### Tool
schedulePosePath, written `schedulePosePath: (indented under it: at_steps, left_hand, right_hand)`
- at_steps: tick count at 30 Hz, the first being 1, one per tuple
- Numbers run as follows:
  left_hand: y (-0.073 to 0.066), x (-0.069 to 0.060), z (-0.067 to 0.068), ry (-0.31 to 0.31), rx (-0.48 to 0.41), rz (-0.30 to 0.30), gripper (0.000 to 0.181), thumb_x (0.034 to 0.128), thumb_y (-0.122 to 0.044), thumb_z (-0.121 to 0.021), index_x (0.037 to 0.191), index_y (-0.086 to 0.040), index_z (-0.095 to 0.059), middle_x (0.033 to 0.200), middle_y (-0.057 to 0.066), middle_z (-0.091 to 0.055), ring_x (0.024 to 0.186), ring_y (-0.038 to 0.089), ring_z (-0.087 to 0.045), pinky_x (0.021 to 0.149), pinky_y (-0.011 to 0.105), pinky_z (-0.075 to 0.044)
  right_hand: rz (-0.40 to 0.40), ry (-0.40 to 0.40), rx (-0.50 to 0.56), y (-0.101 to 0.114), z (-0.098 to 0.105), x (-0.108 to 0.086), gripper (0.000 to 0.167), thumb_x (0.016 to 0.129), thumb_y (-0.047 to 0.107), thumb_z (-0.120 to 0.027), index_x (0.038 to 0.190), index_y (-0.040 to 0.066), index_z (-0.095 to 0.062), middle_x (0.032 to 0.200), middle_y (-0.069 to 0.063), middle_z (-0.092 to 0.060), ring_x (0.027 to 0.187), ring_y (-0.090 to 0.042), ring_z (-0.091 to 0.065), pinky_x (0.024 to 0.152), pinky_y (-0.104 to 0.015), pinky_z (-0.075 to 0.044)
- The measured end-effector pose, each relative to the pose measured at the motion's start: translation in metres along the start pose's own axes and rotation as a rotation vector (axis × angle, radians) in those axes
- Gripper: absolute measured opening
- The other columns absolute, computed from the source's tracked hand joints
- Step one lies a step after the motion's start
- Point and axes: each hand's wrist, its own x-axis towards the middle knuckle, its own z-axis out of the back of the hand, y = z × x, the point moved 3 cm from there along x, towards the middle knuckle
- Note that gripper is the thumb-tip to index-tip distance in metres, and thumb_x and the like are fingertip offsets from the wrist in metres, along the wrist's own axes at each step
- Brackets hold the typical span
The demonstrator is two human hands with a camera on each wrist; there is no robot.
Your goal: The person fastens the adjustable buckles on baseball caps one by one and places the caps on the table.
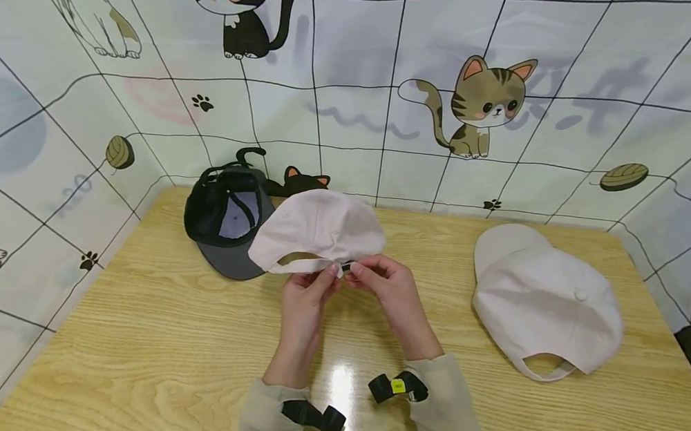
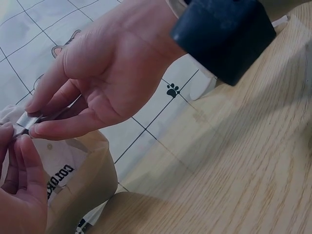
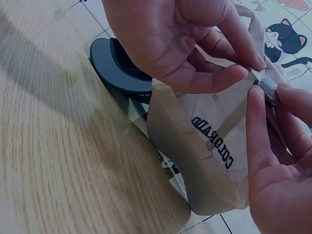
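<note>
A pale pink baseball cap (image 1: 326,224) is held up above the table, its back opening toward me. My left hand (image 1: 302,308) pinches the cap's back strap between thumb and fingers. Just to its right, my right hand (image 1: 396,300) pinches the strap's end at a small metal buckle (image 3: 267,87). The fingertips of both hands nearly meet there. Dark letters reading COLORADO (image 3: 212,141) show through the cap's opening in the right wrist view. Fingers partly hide the buckle in every view.
A dark grey cap (image 1: 235,260) lies upturned at the back left, partly behind the held cap. Another pale cap (image 1: 550,298) rests on the right of the wooden table (image 1: 139,348). A cat-print cloth (image 1: 355,119) covers the back and sides.
</note>
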Motion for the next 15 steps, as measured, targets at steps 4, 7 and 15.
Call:
schedulePosePath:
  at_steps: [4, 7, 15]
  left_hand:
    - [0.003, 0.001, 0.001, -0.027, 0.017, 0.033, 0.03, 0.0759, -0.017, -0.072, 0.097, 0.001, -0.059, 0.081, 0.008, -0.058, 0.067, 0.016, -0.056, 0.061, 0.028, -0.05]
    - [-0.019, -0.009, -0.014, -0.045, 0.03, 0.061, 0.026, 0.0765, -0.016, -0.071, 0.094, 0.0, -0.059, 0.079, 0.005, -0.057, 0.063, 0.013, -0.055, 0.059, 0.025, -0.049]
    - [-0.056, -0.025, -0.037, -0.06, 0.01, 0.142, 0.013, 0.0798, -0.007, -0.066, 0.088, -0.002, -0.057, 0.073, 0.004, -0.059, 0.063, 0.014, -0.056, 0.057, 0.023, -0.048]
  right_hand:
    - [-0.035, -0.02, 0.027, 0.003, -0.001, -0.001, 0.021, 0.082, 0.013, -0.065, 0.091, -0.005, -0.06, 0.089, -0.013, -0.059, 0.078, -0.022, -0.062, 0.08, -0.042, -0.048]
    - [-0.027, -0.021, 0.04, 0.001, -0.001, 0.0, 0.02, 0.082, 0.012, -0.065, 0.091, -0.005, -0.059, 0.088, -0.013, -0.059, 0.078, -0.022, -0.062, 0.078, -0.039, -0.049]
    - [0.074, 0.015, 0.04, -0.021, 0.009, 0.008, 0.028, 0.082, 0.019, -0.066, 0.094, -0.006, -0.06, 0.089, -0.016, -0.06, 0.079, -0.025, -0.062, 0.075, -0.039, -0.05]
